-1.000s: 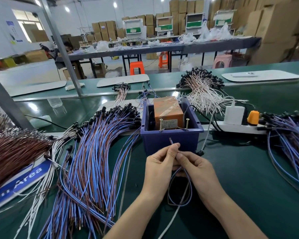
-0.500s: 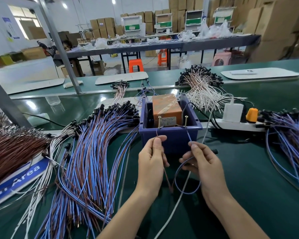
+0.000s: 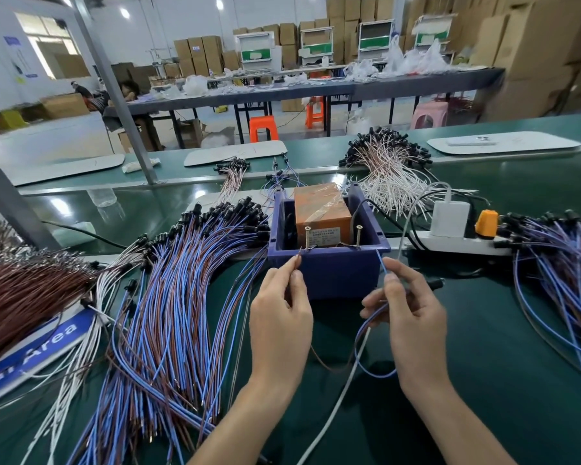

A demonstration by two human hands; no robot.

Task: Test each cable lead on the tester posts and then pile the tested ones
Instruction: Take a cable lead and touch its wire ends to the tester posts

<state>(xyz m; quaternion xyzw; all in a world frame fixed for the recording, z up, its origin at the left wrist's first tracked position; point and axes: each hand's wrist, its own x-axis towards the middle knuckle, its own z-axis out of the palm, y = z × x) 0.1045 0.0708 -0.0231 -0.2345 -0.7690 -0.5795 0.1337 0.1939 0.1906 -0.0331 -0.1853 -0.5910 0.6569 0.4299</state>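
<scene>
Pinching the brown lead [image 3: 322,361] between thumb and forefinger of our left hand [image 3: 280,317], we hold its tip by the left post [image 3: 307,238] of the box [image 3: 332,275]. Our right hand [image 3: 413,317] pinches the blue lead [image 3: 381,263], its tip apart from the right post [image 3: 359,234].

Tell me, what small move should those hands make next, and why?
Probably bring the tip of the blue lead leftward onto the right post. The left hand pinches the brown lead with its tip close by the left post, but the tip held by the right hand sits apart from its post, off to the right.
</scene>
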